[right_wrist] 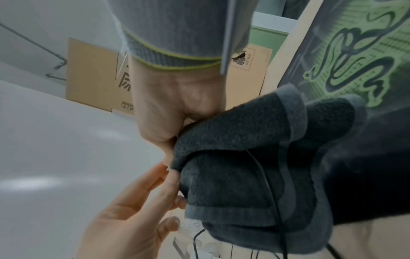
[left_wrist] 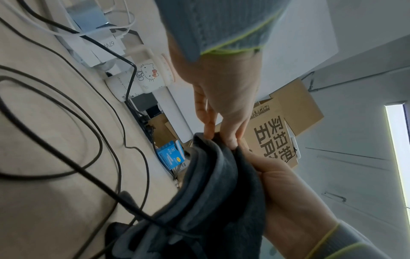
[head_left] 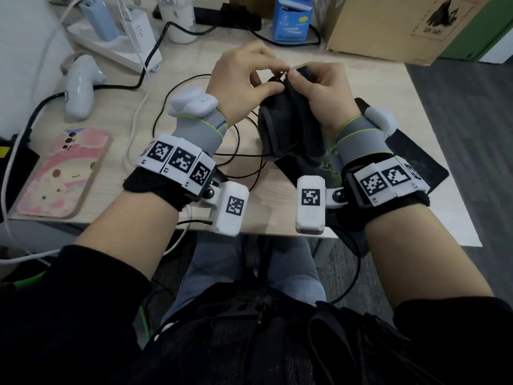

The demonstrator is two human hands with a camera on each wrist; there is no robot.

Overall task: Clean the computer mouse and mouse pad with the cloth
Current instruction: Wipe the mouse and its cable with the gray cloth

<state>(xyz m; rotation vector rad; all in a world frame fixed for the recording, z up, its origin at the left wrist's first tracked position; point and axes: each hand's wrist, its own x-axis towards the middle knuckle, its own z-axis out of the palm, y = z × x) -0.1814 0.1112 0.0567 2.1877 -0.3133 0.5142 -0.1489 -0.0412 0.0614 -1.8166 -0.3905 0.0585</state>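
Thin black cables (head_left: 194, 129) loop left of centre and a brown cardboard box (head_left: 388, 26) fills the upper right, while mid-frame the left hand (head_left: 238, 76) and right hand (head_left: 322, 90) pinch a dark grey fleecy cloth (head_left: 288, 123) above the black green-printed mouse pad (head_left: 410, 159).

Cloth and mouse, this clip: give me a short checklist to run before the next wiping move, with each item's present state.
1. Cloth held by both hands: ok. The left hand pinches its top edge and the right hand grips it.
2. Mouse visible inside the cloth: cannot tell; the cloth hides what it wraps.
3. Thin black cable free of the cloth: not ok, it runs across the folds.
4. Mouse pad flat on the desk: ok where visible.
5. Mouse pad uncovered for wiping: not ok; hands and cloth are over it.
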